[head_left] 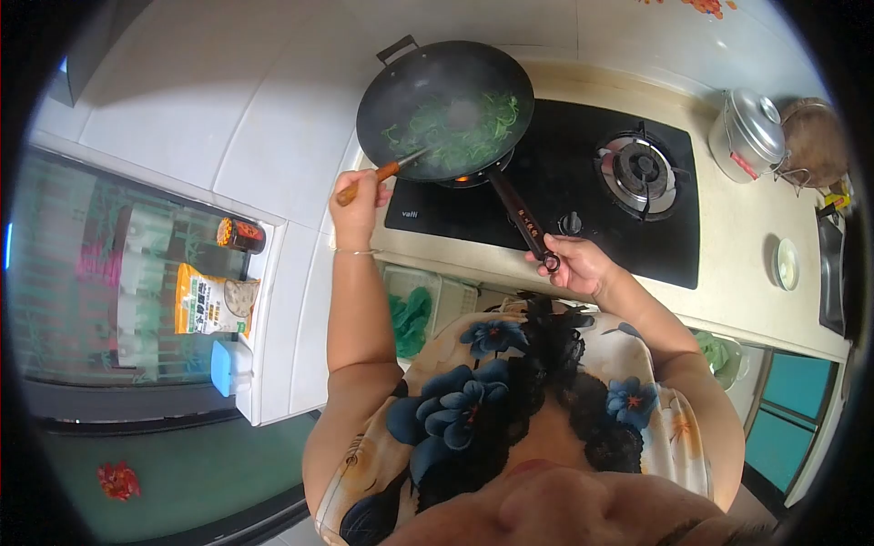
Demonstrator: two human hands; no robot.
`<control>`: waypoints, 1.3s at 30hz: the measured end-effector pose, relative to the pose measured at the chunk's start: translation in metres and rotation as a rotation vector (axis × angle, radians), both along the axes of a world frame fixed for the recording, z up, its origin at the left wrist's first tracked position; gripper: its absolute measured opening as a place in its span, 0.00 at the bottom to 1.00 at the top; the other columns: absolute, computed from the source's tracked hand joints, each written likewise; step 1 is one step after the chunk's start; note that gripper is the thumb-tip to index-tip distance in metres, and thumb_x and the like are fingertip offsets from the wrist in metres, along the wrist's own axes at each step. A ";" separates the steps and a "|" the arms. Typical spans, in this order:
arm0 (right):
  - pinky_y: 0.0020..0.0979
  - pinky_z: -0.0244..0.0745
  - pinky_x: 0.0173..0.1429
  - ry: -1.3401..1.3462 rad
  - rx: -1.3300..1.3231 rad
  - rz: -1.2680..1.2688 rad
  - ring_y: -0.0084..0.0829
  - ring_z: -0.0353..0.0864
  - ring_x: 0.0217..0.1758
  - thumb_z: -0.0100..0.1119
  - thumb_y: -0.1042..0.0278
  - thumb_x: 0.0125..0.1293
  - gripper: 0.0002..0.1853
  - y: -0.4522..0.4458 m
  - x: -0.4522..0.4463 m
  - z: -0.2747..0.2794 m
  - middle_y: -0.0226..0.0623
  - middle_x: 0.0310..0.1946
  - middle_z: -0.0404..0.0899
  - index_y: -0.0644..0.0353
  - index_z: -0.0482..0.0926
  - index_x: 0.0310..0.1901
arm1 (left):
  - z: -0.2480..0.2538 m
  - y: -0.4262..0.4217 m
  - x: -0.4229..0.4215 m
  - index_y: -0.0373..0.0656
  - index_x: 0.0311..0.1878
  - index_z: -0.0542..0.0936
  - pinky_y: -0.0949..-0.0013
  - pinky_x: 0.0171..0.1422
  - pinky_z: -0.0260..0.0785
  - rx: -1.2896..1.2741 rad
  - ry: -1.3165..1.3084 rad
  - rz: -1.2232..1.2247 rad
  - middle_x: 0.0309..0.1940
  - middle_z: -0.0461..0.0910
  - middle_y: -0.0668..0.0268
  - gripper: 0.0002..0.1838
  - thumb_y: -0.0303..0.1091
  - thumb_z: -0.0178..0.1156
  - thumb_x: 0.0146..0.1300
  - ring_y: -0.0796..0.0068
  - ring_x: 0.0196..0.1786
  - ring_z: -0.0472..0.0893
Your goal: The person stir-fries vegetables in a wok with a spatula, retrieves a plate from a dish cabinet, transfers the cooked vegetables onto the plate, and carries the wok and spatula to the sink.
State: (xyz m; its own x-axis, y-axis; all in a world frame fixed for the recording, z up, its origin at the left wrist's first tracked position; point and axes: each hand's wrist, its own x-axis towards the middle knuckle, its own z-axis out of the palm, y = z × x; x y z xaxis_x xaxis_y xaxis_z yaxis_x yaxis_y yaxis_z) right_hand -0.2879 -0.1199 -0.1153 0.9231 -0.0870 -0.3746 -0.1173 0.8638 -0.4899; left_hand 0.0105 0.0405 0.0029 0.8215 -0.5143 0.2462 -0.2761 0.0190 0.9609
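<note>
A black wok (378, 136) sits over the left burner, its long dark handle (517, 211) pointing down and right toward me. Leafy greens (455, 132) lie in it under rising steam. My left hand (357, 202) is closed around the wooden handle of a spatula (387, 170); its metal shaft reaches into the greens, where the head is hard to make out. At the wok handle's end, my right hand (578, 264) grips it with the thumb on top. An orange glow shows beneath the wok.
The black gas stove (564, 146) has a second burner (640, 166) at right. Beyond it stand a lidded metal pot (748, 136) and a small white bowl (785, 264). A windowsill at left bears a jar (241, 236), a yellow-white packet (214, 303) and a blue-lidded container (229, 368).
</note>
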 end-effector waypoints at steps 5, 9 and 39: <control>0.18 0.67 0.20 0.003 0.007 0.002 0.22 0.78 0.29 0.47 0.58 0.69 0.13 0.000 0.001 0.003 0.36 0.38 0.79 0.56 0.70 0.49 | 0.071 0.042 0.002 0.37 0.34 0.74 0.74 0.31 0.74 0.270 -0.095 0.025 0.25 0.79 0.60 0.07 0.31 0.58 0.61 0.75 0.24 0.78; 0.18 0.67 0.21 -0.019 0.007 -0.002 0.22 0.78 0.29 0.48 0.57 0.69 0.14 0.001 0.000 0.000 0.35 0.38 0.79 0.56 0.70 0.49 | 0.046 0.035 0.022 0.37 0.32 0.77 0.77 0.30 0.72 0.223 -0.304 0.049 0.24 0.79 0.63 0.07 0.31 0.60 0.59 0.77 0.24 0.78; 0.21 0.74 0.25 -0.041 0.068 -0.065 0.26 0.80 0.31 0.49 0.59 0.68 0.14 0.007 0.000 -0.004 0.39 0.39 0.80 0.58 0.70 0.50 | 0.005 0.053 -0.031 0.35 0.34 0.76 0.77 0.33 0.72 0.131 -0.483 0.132 0.25 0.78 0.65 0.06 0.28 0.61 0.57 0.79 0.26 0.80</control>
